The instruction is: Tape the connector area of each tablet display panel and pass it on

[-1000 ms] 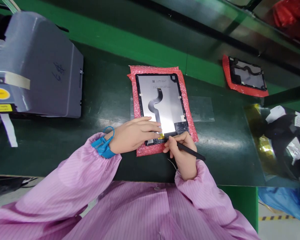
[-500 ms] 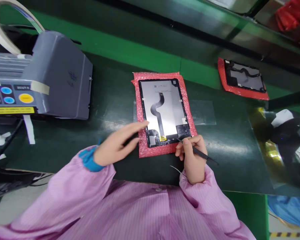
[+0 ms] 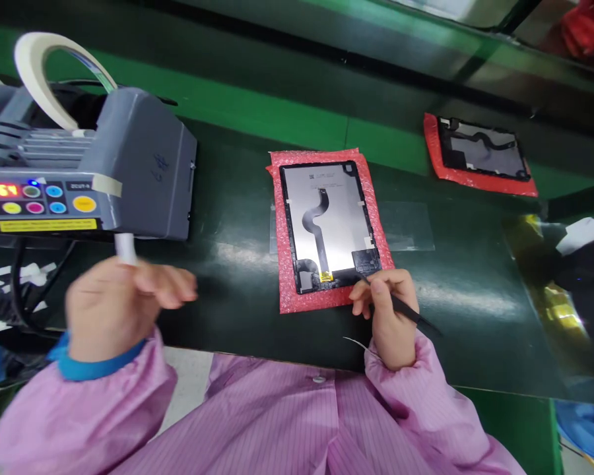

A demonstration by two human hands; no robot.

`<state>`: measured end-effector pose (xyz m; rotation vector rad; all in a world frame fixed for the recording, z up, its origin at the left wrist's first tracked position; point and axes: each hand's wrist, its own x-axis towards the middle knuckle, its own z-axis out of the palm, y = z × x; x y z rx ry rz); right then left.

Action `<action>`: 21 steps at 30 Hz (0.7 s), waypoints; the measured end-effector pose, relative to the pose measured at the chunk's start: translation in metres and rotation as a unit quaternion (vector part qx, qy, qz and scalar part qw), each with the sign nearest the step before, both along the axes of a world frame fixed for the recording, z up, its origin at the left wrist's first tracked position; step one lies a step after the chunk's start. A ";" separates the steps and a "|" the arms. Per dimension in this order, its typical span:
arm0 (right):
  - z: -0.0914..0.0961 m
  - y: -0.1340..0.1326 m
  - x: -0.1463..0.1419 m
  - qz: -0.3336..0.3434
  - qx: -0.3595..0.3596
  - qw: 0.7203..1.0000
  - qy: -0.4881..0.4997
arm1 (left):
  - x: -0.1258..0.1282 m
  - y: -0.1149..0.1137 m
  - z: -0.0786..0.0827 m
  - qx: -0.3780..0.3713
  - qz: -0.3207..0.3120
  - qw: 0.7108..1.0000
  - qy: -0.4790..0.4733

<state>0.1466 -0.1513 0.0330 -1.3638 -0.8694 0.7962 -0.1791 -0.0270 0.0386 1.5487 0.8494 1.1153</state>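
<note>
A tablet screen panel (image 3: 327, 221) lies back side up on a red bubble-wrap sheet (image 3: 327, 298) in the middle of the dark green bench. My right hand (image 3: 391, 310) rests at the panel's near right corner, closed on black tweezers (image 3: 400, 307) whose tip touches that corner. My left hand (image 3: 113, 303) is out to the left, just below the grey tape dispenser (image 3: 129, 178). It is blurred by motion, fingers loosely stretched, right beneath a white strip of tape (image 3: 125, 249) hanging from the machine's slot. A blue wrist strap (image 3: 94, 366) circles that wrist.
A second panel on a red sheet (image 3: 480, 155) lies at the back right. A clear film (image 3: 406, 224) lies flat beside the central sheet. Shiny bags with dark and white parts (image 3: 574, 277) fill the right edge. Cables and tape scraps (image 3: 14, 284) hang at the left.
My left hand left the panel's near edge and swung left to the tape dispenser's outlet. My right hand stayed at the corner with the tweezers. The view shifted left.
</note>
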 end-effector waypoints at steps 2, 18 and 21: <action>0.013 0.009 0.003 0.051 0.008 0.999 -0.004 | 0.045 -0.010 0.011 -0.012 -0.138 0.990 0.034; 0.040 0.122 0.018 0.225 -0.090 0.969 -0.043 | 0.119 -0.002 -0.007 -0.017 -0.215 0.967 0.136; 0.029 0.134 0.014 0.242 -0.092 0.965 -0.039 | 0.116 0.008 -0.009 0.135 -0.166 0.947 0.238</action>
